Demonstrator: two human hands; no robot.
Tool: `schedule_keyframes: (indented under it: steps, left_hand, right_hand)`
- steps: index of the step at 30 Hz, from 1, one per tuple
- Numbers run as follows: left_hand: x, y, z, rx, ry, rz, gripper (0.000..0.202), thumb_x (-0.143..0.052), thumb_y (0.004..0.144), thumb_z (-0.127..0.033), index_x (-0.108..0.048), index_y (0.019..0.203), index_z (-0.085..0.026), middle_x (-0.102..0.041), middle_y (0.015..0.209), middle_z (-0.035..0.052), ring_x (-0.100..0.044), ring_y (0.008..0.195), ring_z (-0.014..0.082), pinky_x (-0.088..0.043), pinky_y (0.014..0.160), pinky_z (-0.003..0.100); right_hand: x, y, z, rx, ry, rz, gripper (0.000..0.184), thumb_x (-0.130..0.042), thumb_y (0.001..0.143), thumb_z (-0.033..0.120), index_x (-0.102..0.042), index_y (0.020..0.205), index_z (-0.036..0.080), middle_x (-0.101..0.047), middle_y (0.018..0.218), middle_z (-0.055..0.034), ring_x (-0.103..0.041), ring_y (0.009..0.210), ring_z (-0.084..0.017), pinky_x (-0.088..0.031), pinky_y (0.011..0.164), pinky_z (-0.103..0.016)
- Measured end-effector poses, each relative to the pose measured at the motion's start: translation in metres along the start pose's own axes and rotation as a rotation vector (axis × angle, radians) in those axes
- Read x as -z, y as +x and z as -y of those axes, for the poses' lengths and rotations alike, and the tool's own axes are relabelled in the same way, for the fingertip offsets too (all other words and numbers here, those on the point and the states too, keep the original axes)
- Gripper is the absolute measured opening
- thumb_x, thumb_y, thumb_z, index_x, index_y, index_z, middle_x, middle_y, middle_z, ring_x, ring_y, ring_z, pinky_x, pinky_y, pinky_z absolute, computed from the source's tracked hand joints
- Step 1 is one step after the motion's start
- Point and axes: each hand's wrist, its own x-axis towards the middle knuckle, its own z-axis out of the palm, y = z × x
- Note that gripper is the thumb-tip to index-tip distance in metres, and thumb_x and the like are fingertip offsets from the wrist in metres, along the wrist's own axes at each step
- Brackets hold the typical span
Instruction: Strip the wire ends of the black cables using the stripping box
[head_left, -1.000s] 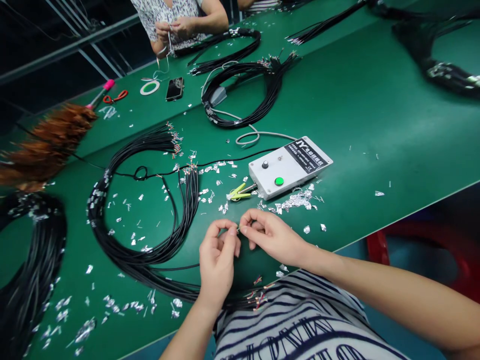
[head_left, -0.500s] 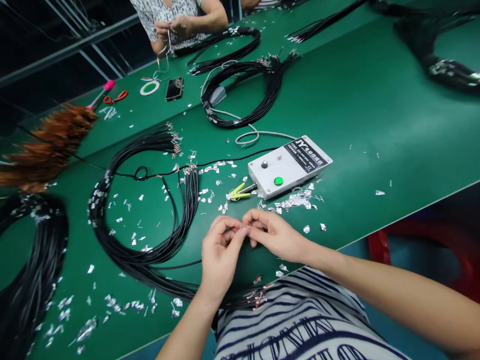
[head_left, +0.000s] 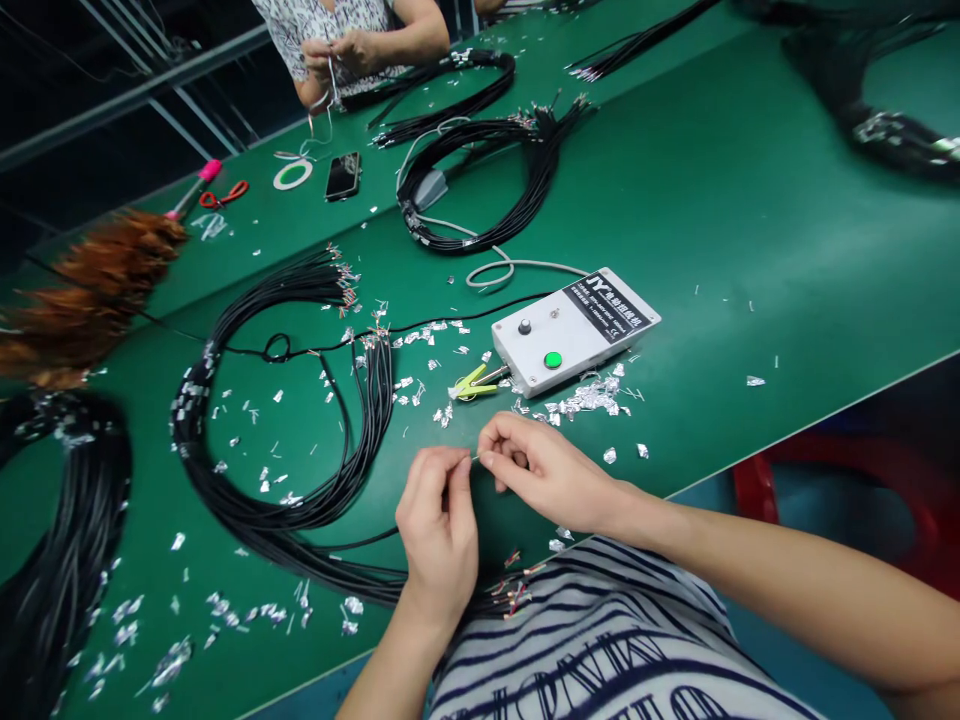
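My left hand (head_left: 437, 520) and my right hand (head_left: 541, 470) meet over the near edge of the green table (head_left: 750, 230), both pinched on the end of a thin black cable whose bare wire tip (head_left: 474, 459) shows between the fingertips. That cable runs left into a big looped bundle of black cables (head_left: 300, 480) with stripped, coloured wire ends. Just beyond my hands sits a white control box (head_left: 577, 328) with a green button, a black knob and a yellow-green forked tip (head_left: 471, 384) at its left end.
Silver foil scraps (head_left: 592, 398) litter the table around the box and cables. More cable bundles (head_left: 487, 180) lie further back. A phone (head_left: 343, 175), tape ring (head_left: 292, 174), red scissors (head_left: 225, 195) and a brown feather duster (head_left: 90, 290) lie left. Another person's hands (head_left: 337, 55) work opposite.
My fingertips pressed together half a second ago and have now drawn slightly apart, showing the bare wire tip between them. The view has shifted slightly.
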Motion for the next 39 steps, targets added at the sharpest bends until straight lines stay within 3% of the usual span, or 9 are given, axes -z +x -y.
schedule_keyframes:
  steps: [4, 7, 11, 15, 18, 20, 29, 34, 39]
  left_hand:
    - [0.002, 0.004, 0.003, 0.316, -0.231, 0.076, 0.022, -0.064, 0.087, -0.038, -0.060, 0.078, -0.018, -0.046, 0.057, -0.0041, -0.041, 0.050, 0.0095, -0.032, 0.045, 0.020]
    - [0.006, 0.009, 0.005, 0.397, -0.331, 0.106, 0.029, -0.070, 0.081, -0.043, -0.059, 0.077, -0.017, -0.045, 0.056, -0.0053, -0.038, 0.047, 0.0072, -0.028, 0.043, 0.018]
    - [0.009, 0.015, 0.009, 0.430, -0.387, 0.161, 0.031, -0.070, 0.080, -0.044, -0.057, 0.075, -0.016, -0.045, 0.058, -0.0053, -0.036, 0.045, 0.0055, -0.026, 0.043, 0.018]
    - [0.012, 0.017, 0.010, 0.391, -0.286, 0.234, 0.025, -0.064, 0.084, -0.038, -0.056, 0.074, -0.017, -0.042, 0.056, -0.0056, -0.034, 0.045, 0.0066, -0.025, 0.042, 0.019]
    - [0.014, 0.017, 0.011, 0.226, -0.094, 0.242, 0.019, -0.059, 0.087, -0.029, -0.057, 0.072, -0.017, -0.048, 0.062, -0.0020, -0.041, 0.052, 0.0089, -0.030, 0.046, 0.020]
    - [0.014, 0.016, 0.011, 0.178, -0.050, 0.231, 0.018, -0.057, 0.088, -0.027, -0.058, 0.073, -0.017, -0.050, 0.065, -0.0008, -0.044, 0.056, 0.0097, -0.033, 0.049, 0.020]
    - [0.018, 0.024, 0.015, 0.465, -0.458, 0.242, 0.029, -0.070, 0.081, -0.039, -0.056, 0.074, -0.015, -0.047, 0.060, -0.0056, -0.035, 0.044, 0.0031, -0.024, 0.043, 0.016]
    - [0.018, 0.026, 0.015, 0.488, -0.499, 0.282, 0.031, -0.072, 0.078, -0.040, -0.055, 0.072, -0.015, -0.050, 0.061, -0.0044, -0.035, 0.043, 0.0026, -0.022, 0.042, 0.017]
    - [0.011, 0.020, 0.015, 0.370, -0.306, 0.229, 0.023, -0.064, 0.085, -0.035, -0.055, 0.074, -0.017, -0.044, 0.057, -0.0055, -0.036, 0.046, 0.0056, -0.025, 0.043, 0.018]
  right_hand:
    - [0.004, 0.001, -0.003, 0.079, -0.141, -0.028, 0.011, -0.050, 0.091, 0.017, -0.052, 0.081, 0.020, -0.059, 0.077, 0.0003, -0.056, 0.067, -0.014, -0.042, 0.064, -0.028]
    - [0.009, 0.000, -0.008, 0.202, -0.319, -0.051, 0.007, -0.051, 0.094, 0.016, -0.057, 0.091, 0.019, -0.063, 0.090, -0.0029, -0.060, 0.074, -0.015, -0.042, 0.068, -0.029]
    - [0.013, 0.003, -0.007, 0.438, -0.722, -0.103, 0.022, -0.061, 0.094, 0.029, -0.060, 0.111, 0.014, -0.068, 0.104, -0.0080, -0.063, 0.082, -0.019, -0.039, 0.072, -0.032]
    - [0.012, 0.013, -0.002, 0.670, -0.959, -0.058, 0.024, -0.053, 0.099, 0.027, -0.065, 0.080, 0.018, -0.067, 0.075, -0.0005, -0.057, 0.066, -0.016, -0.031, 0.065, -0.032]
    - [0.012, 0.017, -0.003, 0.767, -0.998, -0.045, 0.031, -0.049, 0.099, 0.020, -0.062, 0.071, 0.018, -0.065, 0.068, 0.0010, -0.054, 0.062, -0.015, -0.028, 0.063, -0.032]
    - [0.016, 0.016, -0.006, 0.762, -0.988, -0.067, 0.031, -0.048, 0.099, 0.021, -0.064, 0.073, 0.017, -0.065, 0.069, 0.0007, -0.054, 0.063, -0.015, -0.028, 0.064, -0.032]
    - [0.011, 0.008, -0.008, 0.684, -0.848, -0.244, 0.021, -0.054, 0.099, 0.030, -0.068, 0.105, 0.016, -0.075, 0.097, -0.0034, -0.065, 0.083, -0.016, -0.035, 0.071, -0.031]
    - [0.001, 0.015, -0.011, 0.809, -0.868, -0.261, 0.027, -0.048, 0.100, 0.017, -0.070, 0.084, 0.018, -0.074, 0.077, 0.0011, -0.061, 0.065, -0.013, -0.032, 0.064, -0.030]
    - [0.005, 0.013, -0.012, 0.750, -0.952, -0.231, 0.032, -0.047, 0.100, 0.022, -0.067, 0.076, 0.018, -0.071, 0.070, 0.0009, -0.058, 0.061, -0.013, -0.031, 0.063, -0.031]
